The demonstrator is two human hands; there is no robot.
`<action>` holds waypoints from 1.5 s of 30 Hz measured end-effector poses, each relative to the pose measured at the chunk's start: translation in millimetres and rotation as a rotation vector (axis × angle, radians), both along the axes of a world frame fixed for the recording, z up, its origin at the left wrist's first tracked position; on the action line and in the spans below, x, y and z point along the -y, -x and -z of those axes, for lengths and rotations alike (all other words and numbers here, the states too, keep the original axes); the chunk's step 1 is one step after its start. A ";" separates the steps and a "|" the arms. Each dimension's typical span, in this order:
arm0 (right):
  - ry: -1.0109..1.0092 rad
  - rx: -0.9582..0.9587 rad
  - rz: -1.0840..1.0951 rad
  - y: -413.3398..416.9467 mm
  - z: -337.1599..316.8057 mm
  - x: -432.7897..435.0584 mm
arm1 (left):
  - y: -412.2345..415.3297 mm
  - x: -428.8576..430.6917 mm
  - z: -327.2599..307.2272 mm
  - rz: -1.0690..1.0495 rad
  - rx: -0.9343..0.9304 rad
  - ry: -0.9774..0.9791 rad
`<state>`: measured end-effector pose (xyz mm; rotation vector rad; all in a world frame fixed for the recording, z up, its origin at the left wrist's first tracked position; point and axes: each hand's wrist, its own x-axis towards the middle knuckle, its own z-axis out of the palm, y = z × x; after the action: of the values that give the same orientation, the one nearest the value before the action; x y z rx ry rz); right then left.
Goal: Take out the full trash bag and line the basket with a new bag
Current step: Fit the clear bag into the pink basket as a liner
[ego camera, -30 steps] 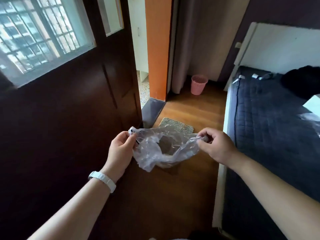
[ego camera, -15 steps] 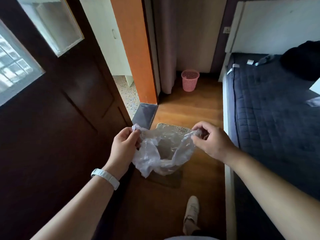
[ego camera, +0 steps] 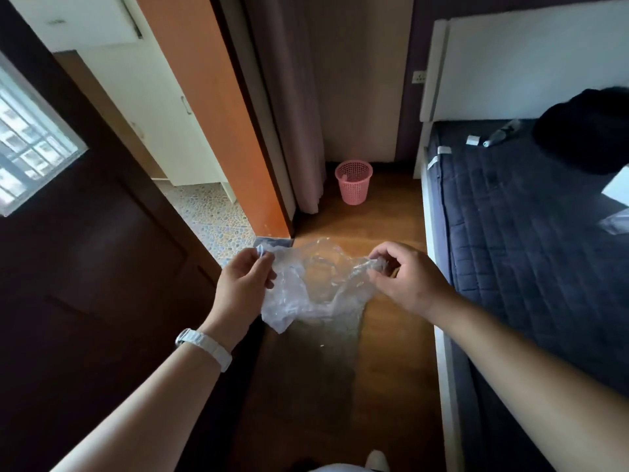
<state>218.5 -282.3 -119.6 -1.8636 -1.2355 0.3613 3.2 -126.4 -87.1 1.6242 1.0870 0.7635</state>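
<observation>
Holds a crumpled clear plastic bag (ego camera: 306, 294) out in front with both hands, above the wooden floor (ego camera: 391, 386). Pinches the bag's upper left edge with the left hand (ego camera: 243, 287), fingers (ego camera: 262, 264) and thumb curled closed on a small fold of film. Grips the opposite edge with the right hand (ego camera: 405, 281), fingertips (ego camera: 374, 264) bunched tight around a twist of plastic. Stretched between the two grips, sagging in the middle, with one loose corner hanging down below the left hand. Too wrinkled and see-through to tell whether the mouth is open. On the left wrist, a white watch band (ego camera: 207, 349).

Well ahead and apart from the bag: the pink basket (ego camera: 353, 182), upright on the floor at the far end of the room, just beside a pale curtain (ego camera: 289, 114) and near the head corner of the bed (ego camera: 527, 250).

Along the right side, that bed under a dark blue quilted cover, with a black bundle (ego camera: 585, 131) and a few small white bits near its head. To the left, a dark brown door (ego camera: 85, 284) with a bright window (ego camera: 30, 144) set in it; past its edge, an orange panel (ego camera: 211, 114) and the pebbled floor (ego camera: 211, 216) of the next room. Under the bag, a dull mat (ego camera: 326, 352) on the boards, partly seen through the film. At the bottom edge, the tip of a white shoe (ego camera: 376, 459).
</observation>
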 end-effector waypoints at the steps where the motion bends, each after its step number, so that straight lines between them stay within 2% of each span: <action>1: 0.008 0.010 0.013 -10.5 -0.8 -5.4 | -12.9 -8.6 0.4 0.004 -0.028 -0.024; 10: 0.070 -0.016 0.148 -97.9 9.0 -80.8 | -113.5 -116.4 32.9 0.060 -0.173 -0.167; 20: 0.168 -0.078 0.360 -202.2 3.8 -201.5 | -241.9 -270.9 52.7 0.169 -0.136 -0.130; 26: 0.187 -0.027 0.427 -259.8 -6.4 -272.4 | -319.2 -358.4 44.5 0.208 -0.164 -0.122; 36: 0.203 -0.078 0.426 -382.1 31.5 -345.3 | -435.9 -427.6 71.5 0.257 -0.263 -0.075; 45: 0.228 -0.102 0.252 -555.8 63.4 -429.8 | -589.4 -473.3 88.1 0.172 -0.410 -0.101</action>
<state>774.3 147.4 -182.9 -2.1382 -0.9076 0.4675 592.5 346.9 -175.2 1.9873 1.1859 0.3841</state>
